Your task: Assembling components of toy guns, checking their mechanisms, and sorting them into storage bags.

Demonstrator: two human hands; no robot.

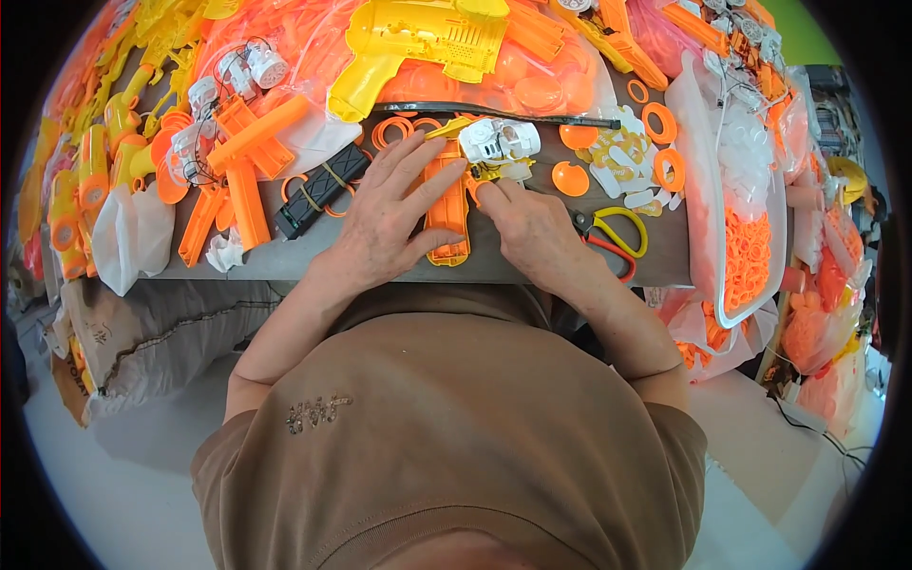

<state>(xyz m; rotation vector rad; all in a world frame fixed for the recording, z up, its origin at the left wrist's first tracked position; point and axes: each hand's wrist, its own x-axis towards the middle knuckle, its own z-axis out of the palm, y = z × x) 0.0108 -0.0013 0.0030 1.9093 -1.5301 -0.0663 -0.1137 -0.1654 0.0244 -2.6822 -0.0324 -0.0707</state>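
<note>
Between my hands, at the table's near edge, lies a partly assembled toy gun with an orange handle (446,218). At its top sit a white motor unit (498,141) and some yellow plastic. My left hand (380,217) rests over its left side with fingers stretched and apart, the thumb touching the orange handle. On the other side, my right hand (534,228) has its fingers curled, their tips at a small orange piece (473,191) beside the handle. Part of that piece is hidden by the fingers.
Scissors (617,236) with yellow and red handles lie right of my right hand. A black rectangular part (323,190) is left of my left hand. A yellow gun shell (427,46) lies behind. A white bin (736,309) of orange pieces stands at right.
</note>
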